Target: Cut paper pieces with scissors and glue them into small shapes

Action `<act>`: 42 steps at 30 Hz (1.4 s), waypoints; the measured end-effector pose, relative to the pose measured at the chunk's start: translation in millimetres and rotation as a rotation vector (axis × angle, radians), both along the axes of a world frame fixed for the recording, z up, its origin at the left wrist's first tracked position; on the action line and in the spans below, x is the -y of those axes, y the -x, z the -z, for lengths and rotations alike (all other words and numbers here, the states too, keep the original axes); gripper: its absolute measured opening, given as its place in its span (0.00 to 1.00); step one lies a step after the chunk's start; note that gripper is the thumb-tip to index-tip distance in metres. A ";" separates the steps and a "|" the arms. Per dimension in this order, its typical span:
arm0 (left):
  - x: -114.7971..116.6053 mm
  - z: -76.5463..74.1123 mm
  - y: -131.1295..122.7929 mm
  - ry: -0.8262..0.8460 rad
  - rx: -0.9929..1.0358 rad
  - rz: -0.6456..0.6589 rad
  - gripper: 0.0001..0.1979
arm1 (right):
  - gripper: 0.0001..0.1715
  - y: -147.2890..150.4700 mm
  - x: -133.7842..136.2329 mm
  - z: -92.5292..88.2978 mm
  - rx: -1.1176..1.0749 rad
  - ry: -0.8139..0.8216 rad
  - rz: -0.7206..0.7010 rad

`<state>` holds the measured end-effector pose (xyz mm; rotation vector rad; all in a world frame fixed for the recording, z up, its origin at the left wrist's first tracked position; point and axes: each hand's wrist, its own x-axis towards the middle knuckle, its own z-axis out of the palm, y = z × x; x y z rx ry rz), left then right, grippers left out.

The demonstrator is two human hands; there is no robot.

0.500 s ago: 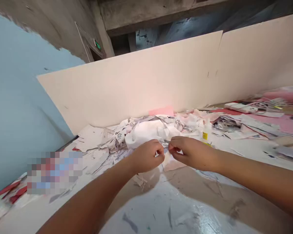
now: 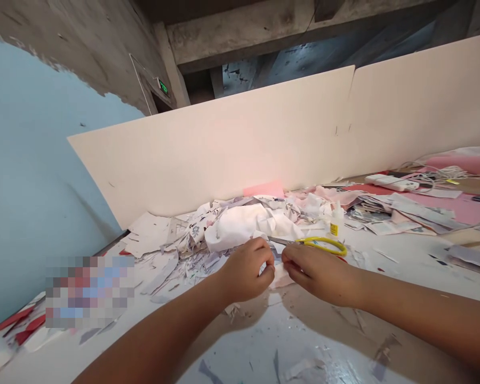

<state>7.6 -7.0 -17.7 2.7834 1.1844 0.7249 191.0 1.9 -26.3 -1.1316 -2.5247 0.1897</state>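
My left hand is closed in a pinch, with its thumb and fingertips together. Facing it, a small gap away, my right hand has its fingers curled and pressed together. Whatever either pinches is hidden or too small to make out. Just behind the right hand lie scissors with yellow handles, their blades pointing left. A pale pink paper scrap shows on the table between and below the hands. Crumpled white paper sits beyond the left hand.
Paper scraps are heaped along the white partition. A small bottle with a yellow label stands behind the scissors. To the right are stacked papers and a white power strip with cables. A blue wall bounds the left.
Both hands sit slightly lower in the view, still closed and close together. The scissors' yellow handles, mostly hidden behind the right hand before, now show. The view has shifted a little.
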 end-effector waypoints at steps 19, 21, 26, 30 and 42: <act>-6.3 14.2 2.2 -0.060 -0.179 -0.107 0.07 | 0.05 -1.8 -6.9 12.2 -0.038 0.010 0.052; -6.0 13.7 2.0 -0.053 -0.177 -0.116 0.07 | 0.05 -0.7 -7.5 12.0 -0.020 -0.019 0.056; -5.8 14.3 2.1 -0.063 -0.174 -0.133 0.07 | 0.07 1.3 -6.4 9.1 -0.003 -0.093 0.030; -6.0 16.5 1.3 -0.074 -0.144 -0.127 0.08 | 0.08 -0.2 -3.8 7.9 0.003 -0.116 0.037; -3.2 21.9 0.5 -0.091 0.003 -0.152 0.08 | 0.09 -0.3 -4.5 9.9 0.011 -0.138 0.048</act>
